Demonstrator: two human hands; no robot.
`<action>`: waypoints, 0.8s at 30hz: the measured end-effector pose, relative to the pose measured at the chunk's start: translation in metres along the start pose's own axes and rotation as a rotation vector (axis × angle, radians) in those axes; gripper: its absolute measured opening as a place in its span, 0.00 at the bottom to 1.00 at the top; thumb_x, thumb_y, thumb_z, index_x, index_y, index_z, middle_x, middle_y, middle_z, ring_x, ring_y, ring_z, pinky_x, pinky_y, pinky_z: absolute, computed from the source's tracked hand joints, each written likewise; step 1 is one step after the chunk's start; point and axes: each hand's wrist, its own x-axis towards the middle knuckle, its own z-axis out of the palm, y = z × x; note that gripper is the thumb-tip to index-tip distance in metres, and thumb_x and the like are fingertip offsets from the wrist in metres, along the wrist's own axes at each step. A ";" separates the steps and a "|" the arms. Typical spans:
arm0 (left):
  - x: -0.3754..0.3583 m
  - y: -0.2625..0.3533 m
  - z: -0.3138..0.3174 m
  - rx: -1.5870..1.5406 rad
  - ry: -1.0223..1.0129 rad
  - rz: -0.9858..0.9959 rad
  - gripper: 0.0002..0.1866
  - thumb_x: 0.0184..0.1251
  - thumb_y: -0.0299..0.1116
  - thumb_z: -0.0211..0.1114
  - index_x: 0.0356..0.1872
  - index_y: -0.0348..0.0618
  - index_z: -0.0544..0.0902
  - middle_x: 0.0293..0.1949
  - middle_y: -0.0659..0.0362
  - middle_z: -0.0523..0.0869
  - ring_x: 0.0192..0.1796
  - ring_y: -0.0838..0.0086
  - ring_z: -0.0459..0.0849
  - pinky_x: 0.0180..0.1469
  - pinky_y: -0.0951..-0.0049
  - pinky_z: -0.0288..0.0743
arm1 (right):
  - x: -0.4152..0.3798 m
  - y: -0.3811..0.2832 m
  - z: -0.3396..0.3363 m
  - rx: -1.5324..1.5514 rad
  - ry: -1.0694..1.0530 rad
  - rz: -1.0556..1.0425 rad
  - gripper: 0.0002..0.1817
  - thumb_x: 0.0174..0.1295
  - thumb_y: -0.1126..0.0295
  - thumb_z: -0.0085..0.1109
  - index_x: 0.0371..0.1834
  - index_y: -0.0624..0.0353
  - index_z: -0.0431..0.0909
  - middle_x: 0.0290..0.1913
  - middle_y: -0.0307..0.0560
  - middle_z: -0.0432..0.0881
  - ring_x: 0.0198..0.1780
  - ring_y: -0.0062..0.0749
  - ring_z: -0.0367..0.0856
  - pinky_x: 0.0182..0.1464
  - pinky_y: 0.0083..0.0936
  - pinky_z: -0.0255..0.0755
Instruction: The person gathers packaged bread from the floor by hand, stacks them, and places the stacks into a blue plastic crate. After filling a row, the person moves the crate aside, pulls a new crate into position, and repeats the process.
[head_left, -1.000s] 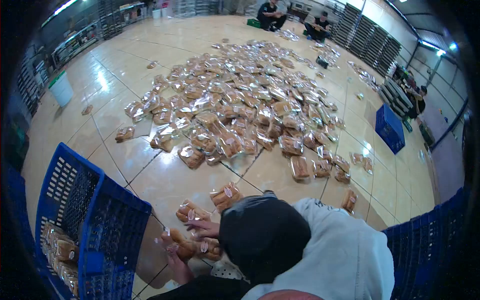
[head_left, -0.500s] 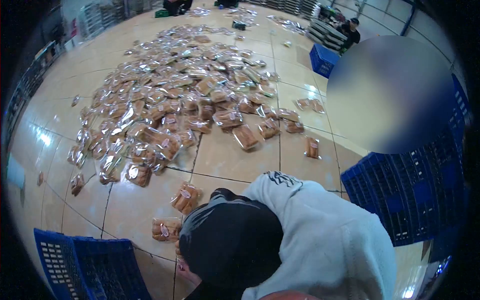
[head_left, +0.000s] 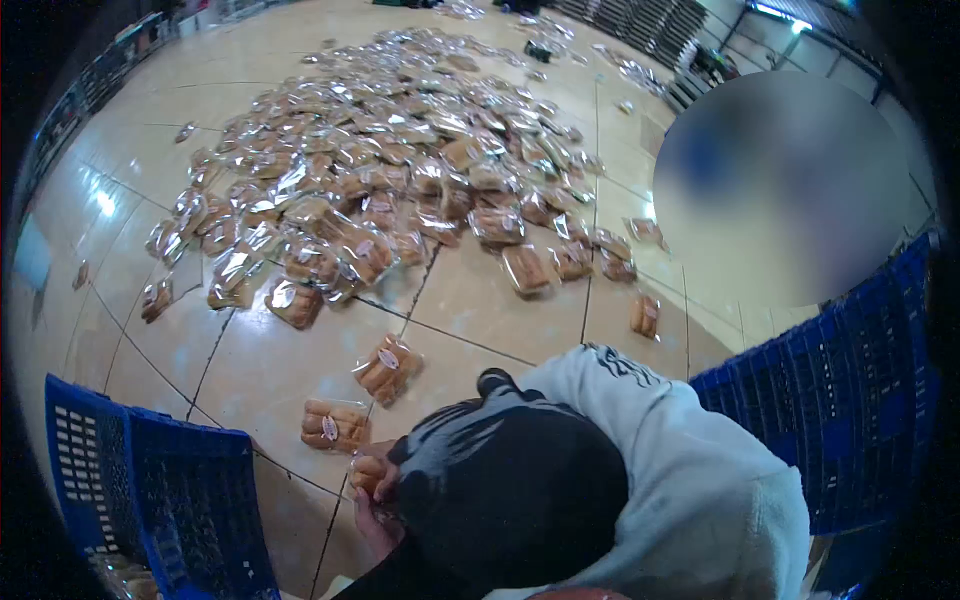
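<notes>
Right of the blue crate (head_left: 200, 495), our left hand (head_left: 376, 524) and right hand (head_left: 388, 474) seem to hold one bread pack (head_left: 366, 474), likely to steady its soft contents, though the cap (head_left: 520, 490) hides much. Two labelled packs (head_left: 334, 427), also right of that crate, lie handily near.

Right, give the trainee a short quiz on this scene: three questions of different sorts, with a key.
1. True or false: the bread heap lies on the tiled floor.
2. Multiple choice: the crate at lower left is (a) green, (b) blue, (c) red.
3. Count: besides the pack at the hands, how many loose packs lie by themselves between the hands and the bread heap?

Key: 1 true; 2 b; 3 two.
</notes>
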 end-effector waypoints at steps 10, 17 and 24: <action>0.016 0.014 0.046 0.101 -0.128 0.088 0.31 0.72 0.27 0.63 0.73 0.43 0.62 0.65 0.54 0.70 0.64 0.66 0.76 0.58 0.69 0.81 | -0.028 -0.014 -0.050 -0.228 0.138 -0.030 0.46 0.33 0.55 0.87 0.58 0.59 0.74 0.51 0.50 0.83 0.53 0.35 0.81 0.59 0.37 0.75; 0.031 -0.020 0.037 0.240 -0.254 -0.277 0.26 0.69 0.43 0.68 0.64 0.47 0.73 0.50 0.62 0.85 0.47 0.79 0.83 0.44 0.78 0.72 | -0.010 -0.019 -0.139 -0.560 -0.157 -0.250 0.42 0.36 0.60 0.82 0.59 0.58 0.75 0.53 0.52 0.83 0.54 0.44 0.82 0.59 0.35 0.74; 0.036 -0.033 0.020 0.117 -0.169 -0.341 0.15 0.72 0.46 0.64 0.50 0.49 0.79 0.43 0.64 0.85 0.41 0.80 0.83 0.38 0.80 0.71 | 0.088 0.010 -0.184 -1.046 -0.574 -0.036 0.56 0.29 0.47 0.85 0.66 0.54 0.68 0.66 0.59 0.70 0.64 0.55 0.74 0.62 0.44 0.71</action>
